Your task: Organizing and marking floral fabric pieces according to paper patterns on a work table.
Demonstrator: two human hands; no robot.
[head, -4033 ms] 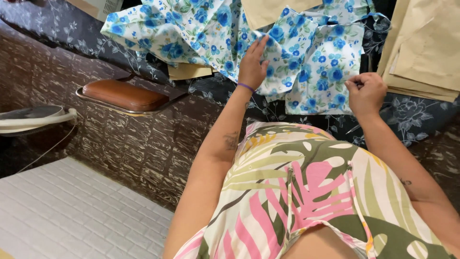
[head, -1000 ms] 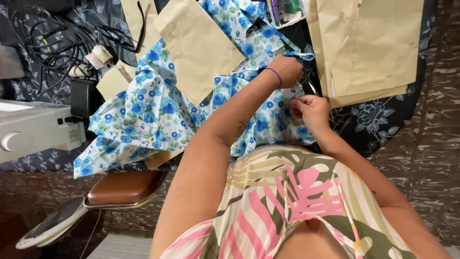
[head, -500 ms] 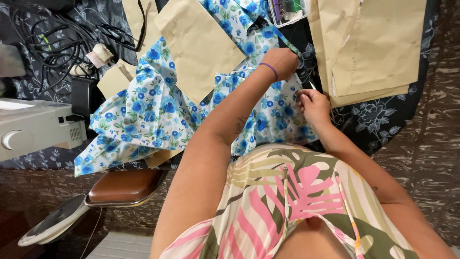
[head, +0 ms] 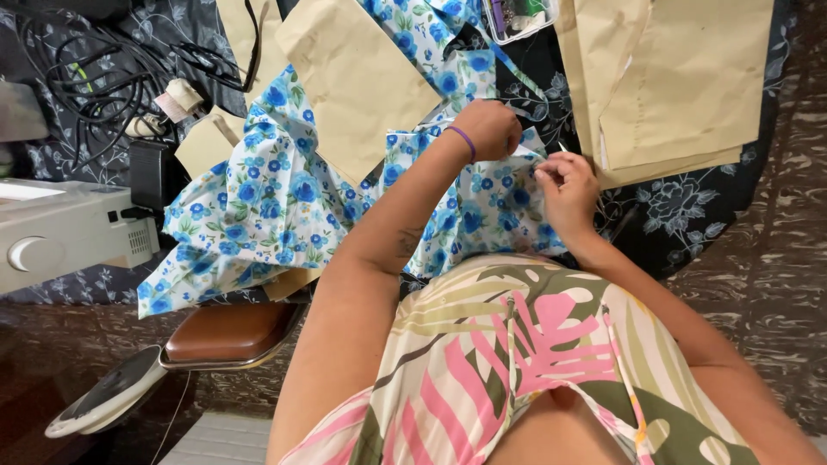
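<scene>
left grip: left hand clenched on a fold of the floral fabric, pinning it flat
right grip: right hand pinches a pin at the fabric edge, fingers closed
fabric: spread on the dark tabletop, just ahead of the person
paper patterns: lie over and beside the fabric as cutting guides
left side: sewing machine, cables
</scene>
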